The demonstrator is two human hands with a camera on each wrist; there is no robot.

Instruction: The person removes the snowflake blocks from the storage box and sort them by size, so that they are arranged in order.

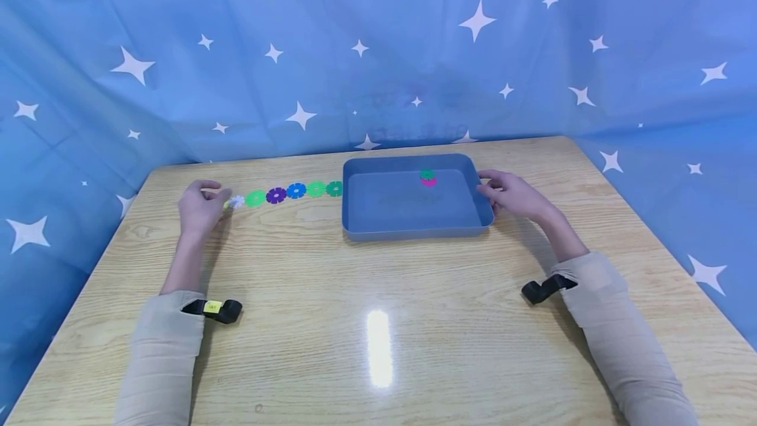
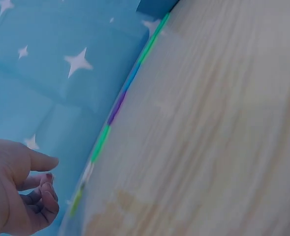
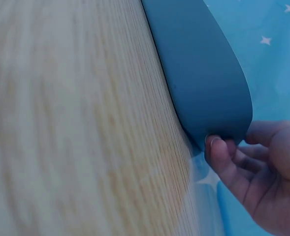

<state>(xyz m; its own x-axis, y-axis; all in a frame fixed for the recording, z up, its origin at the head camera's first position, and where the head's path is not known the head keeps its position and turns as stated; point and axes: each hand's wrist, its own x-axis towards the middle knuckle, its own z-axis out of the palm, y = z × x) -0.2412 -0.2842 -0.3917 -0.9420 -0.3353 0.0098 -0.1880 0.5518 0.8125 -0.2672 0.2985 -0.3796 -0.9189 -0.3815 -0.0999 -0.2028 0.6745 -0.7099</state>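
Note:
My left hand (image 1: 199, 208) is at the left end of a row of notched plastic discs, beside a yellow disc (image 2: 76, 202). In the left wrist view its fingers are loosely bent, with nothing between thumb and fingers. Rightward from the yellow one lie a white disc (image 1: 236, 202), a light green disc (image 1: 255, 198), a purple disc (image 1: 276, 195), a blue disc (image 1: 296, 190) and further green discs (image 1: 316, 189). At the row's right end stands a blue-grey tray (image 1: 408, 232). My right hand (image 1: 510, 194) grips its right end, thumb at the rim, fingers against the outer wall.
Inside the tray, a green disc (image 1: 427, 175) partly covers a pink disc (image 1: 430, 183) near the back wall. A wooden table (image 1: 296, 321) carries everything. Behind it hangs a blue curtain (image 1: 248, 84) with white stars. Each sleeve has a black wrist camera (image 1: 227, 311).

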